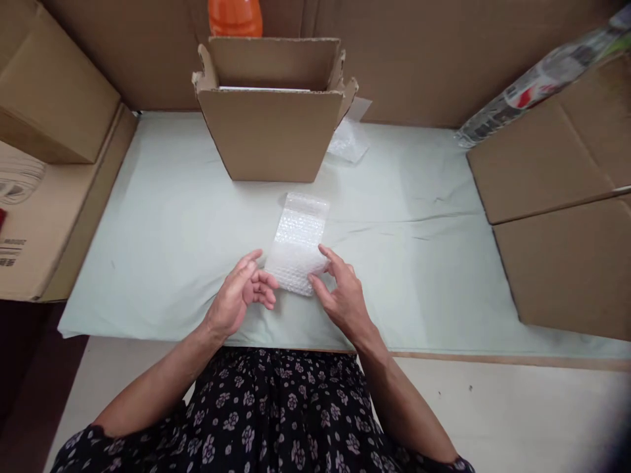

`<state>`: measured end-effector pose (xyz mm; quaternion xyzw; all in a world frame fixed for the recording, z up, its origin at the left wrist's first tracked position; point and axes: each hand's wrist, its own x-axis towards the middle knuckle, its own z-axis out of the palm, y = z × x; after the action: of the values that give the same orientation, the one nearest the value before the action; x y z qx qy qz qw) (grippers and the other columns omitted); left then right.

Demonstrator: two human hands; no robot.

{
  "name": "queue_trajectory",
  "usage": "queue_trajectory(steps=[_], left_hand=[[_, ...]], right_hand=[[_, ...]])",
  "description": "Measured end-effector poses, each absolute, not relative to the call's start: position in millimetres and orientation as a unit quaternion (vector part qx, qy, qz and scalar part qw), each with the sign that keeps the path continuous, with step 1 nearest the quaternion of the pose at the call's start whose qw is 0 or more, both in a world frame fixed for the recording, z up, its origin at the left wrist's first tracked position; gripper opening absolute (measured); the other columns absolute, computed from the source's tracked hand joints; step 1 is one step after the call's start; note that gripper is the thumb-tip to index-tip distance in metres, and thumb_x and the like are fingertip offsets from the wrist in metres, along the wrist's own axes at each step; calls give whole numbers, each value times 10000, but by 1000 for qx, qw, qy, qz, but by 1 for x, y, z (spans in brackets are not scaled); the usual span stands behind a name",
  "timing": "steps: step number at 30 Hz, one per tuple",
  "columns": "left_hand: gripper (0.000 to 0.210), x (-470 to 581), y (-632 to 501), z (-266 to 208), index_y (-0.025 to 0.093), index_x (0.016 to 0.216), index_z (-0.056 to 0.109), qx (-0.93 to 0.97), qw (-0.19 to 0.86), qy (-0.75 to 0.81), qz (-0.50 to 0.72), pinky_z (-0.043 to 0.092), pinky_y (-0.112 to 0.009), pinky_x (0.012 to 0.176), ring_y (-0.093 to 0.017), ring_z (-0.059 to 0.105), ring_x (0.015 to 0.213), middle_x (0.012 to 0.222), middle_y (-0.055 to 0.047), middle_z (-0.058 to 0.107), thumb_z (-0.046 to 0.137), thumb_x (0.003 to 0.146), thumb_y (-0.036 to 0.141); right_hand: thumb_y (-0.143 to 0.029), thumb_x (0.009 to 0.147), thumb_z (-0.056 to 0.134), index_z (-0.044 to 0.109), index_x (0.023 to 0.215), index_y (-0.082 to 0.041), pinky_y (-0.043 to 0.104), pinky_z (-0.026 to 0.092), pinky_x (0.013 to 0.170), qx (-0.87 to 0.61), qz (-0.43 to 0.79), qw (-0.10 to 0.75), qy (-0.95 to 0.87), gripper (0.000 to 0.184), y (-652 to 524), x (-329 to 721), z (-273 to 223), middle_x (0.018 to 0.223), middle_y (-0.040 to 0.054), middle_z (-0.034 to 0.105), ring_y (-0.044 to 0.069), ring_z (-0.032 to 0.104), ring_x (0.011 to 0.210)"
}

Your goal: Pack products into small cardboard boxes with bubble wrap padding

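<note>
A clear bubble wrap pouch (298,240) lies on the pale green cloth in front of me, its long side pointing away and tilted slightly right. At its near left corner is my left hand (239,292), palm turned inward and fingers apart, holding nothing. My right hand (342,289) is at the pouch's near right edge, thumb and forefinger spread along it. The right fingertips touch or almost touch the plastic; the other right fingers are partly hidden. Whether anything lies inside the pouch I cannot tell.
An open cardboard box (276,138) stands behind the pouch, something white inside. More bubble wrap (349,141) lies behind its right side. Cardboard boxes flank the cloth at left (54,85) and right (566,263). A plastic bottle (532,89) leans at the right; an orange object (235,18) is behind.
</note>
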<state>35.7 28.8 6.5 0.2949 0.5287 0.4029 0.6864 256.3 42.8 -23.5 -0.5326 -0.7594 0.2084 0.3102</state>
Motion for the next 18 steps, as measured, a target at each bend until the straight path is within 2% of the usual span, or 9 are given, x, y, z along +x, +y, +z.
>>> queue_trajectory(steps=[2,4,7,10,12,15,18], left_hand=[[692,34,22,3,173,1515,351,450,536,583,413,573,-349,720,-170,651,740,903,-40,679,612,920,411],[557,32,16,-3,197,1432,492,619,350,585,389,560,-403,892,-212,660,962,1056,-79,687,634,896,242],[449,31,17,-14,192,1308,608,792,170,509,291,482,-485,1061,-298,548,1267,1316,-132,632,592,867,105],[476,31,28,-22,158,1312,603,854,111,465,204,484,-492,1049,-319,520,1283,1288,-145,640,562,850,52],[444,33,36,-27,133,1274,623,864,87,460,188,503,-474,1004,-309,547,1209,1194,-148,659,536,852,26],[372,35,42,-31,131,1167,671,859,74,462,206,506,-455,977,-298,557,1161,1149,-147,662,504,860,4],[314,35,39,-30,166,1112,692,844,119,466,239,497,-444,964,-282,583,1137,1134,-129,684,484,912,43]], right_hand=[[-237,948,550,488,1438,-176,439,520,884,-560,195,292,-751,497,58,252,-36,945,70,708,252,651,894],[-248,935,560,512,1415,-165,454,501,898,-571,167,262,-760,489,67,252,-45,939,80,705,268,640,907],[-330,943,579,467,1459,-164,469,476,911,-583,103,239,-770,553,69,258,-49,1108,133,698,307,620,1022],[-429,958,583,357,1540,-171,482,460,945,-575,48,265,-772,675,61,268,-41,1373,189,596,338,577,1172],[-462,958,594,355,1545,-191,482,456,976,-533,63,269,-800,689,53,271,-34,1432,186,561,335,557,1233],[-421,946,627,495,1451,-199,482,468,978,-451,131,229,-853,567,44,265,-28,1378,162,619,322,574,1229],[-255,989,536,623,1310,-203,450,511,883,-454,186,211,-846,336,42,254,-32,1139,116,740,273,662,1030]])
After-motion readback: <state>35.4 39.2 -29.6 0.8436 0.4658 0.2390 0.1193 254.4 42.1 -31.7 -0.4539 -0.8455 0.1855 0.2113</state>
